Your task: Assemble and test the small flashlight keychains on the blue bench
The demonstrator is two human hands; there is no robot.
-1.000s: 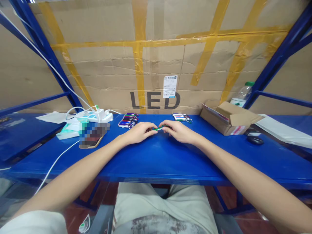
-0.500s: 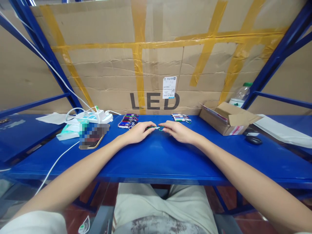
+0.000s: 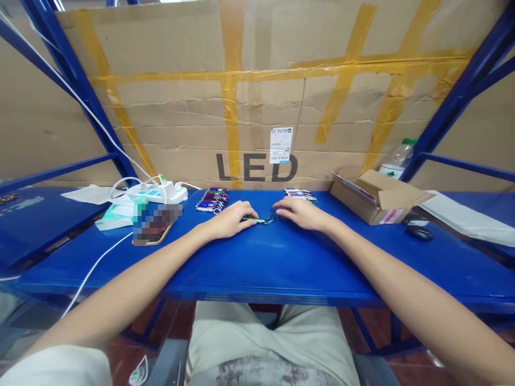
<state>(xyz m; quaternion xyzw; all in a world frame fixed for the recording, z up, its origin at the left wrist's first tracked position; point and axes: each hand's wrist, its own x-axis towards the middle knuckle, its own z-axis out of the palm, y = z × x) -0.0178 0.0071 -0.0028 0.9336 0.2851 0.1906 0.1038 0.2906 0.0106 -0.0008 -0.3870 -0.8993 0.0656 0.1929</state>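
Note:
My left hand (image 3: 233,220) holds one end of a slim green stick with a green clip (image 3: 263,220), low over the blue table (image 3: 257,262). To the right of the clip, my right hand (image 3: 300,213) is open and apart from it, fingers pointing left. Behind my left hand lies a row of several coloured sticks with clips (image 3: 211,200). A smaller group of similar sticks (image 3: 298,193) lies behind my right hand, partly hidden by it.
At the left are a phone (image 3: 155,228), a tissue pack (image 3: 118,214) and a white power strip (image 3: 155,191). An open cardboard box (image 3: 376,195), a black mouse (image 3: 419,232) and a bottle (image 3: 398,159) stand at the right. Cardboard (image 3: 181,123) rises behind.
My right hand has let go of the green item and moved a little right. The item has come slightly nearer to me, in my left hand.

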